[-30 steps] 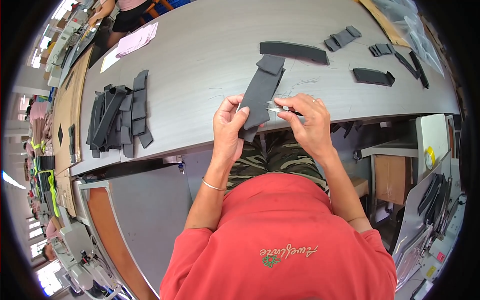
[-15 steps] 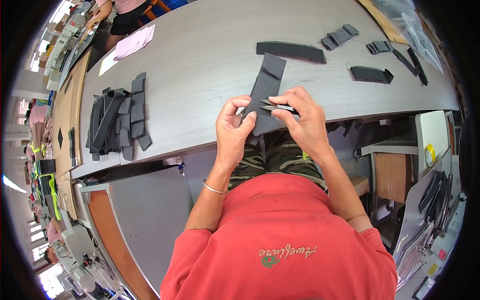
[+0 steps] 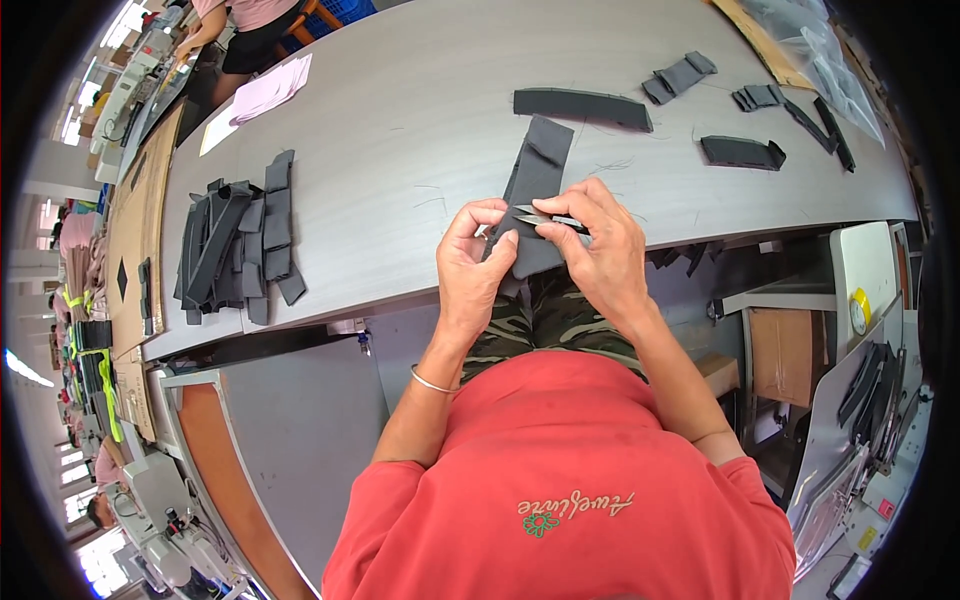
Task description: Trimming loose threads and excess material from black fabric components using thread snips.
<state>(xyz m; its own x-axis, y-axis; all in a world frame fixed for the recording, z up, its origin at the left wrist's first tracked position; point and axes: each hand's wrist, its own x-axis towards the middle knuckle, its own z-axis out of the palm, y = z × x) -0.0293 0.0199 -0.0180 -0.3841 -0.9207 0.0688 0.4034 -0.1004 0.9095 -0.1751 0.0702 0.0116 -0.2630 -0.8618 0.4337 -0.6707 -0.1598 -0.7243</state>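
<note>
While a box [image 3: 783,355] sits below, left grip [image 3: 470,262] pinches cloth [image 3: 541,175], right grip [image 3: 606,250] clasps clippers [image 3: 530,220].

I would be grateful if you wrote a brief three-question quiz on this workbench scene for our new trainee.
1. Multiple choice: where on the table does the large pile of dark pieces lie?
A) Toward the right end
B) Toward the left end
C) In the middle of the far edge

2. True or false: the person's left hand grips the dark strip at its edge.

3. Short answer: which of the person's hands holds the small pointed snips?

Key:
1. B
2. True
3. The right hand
</note>
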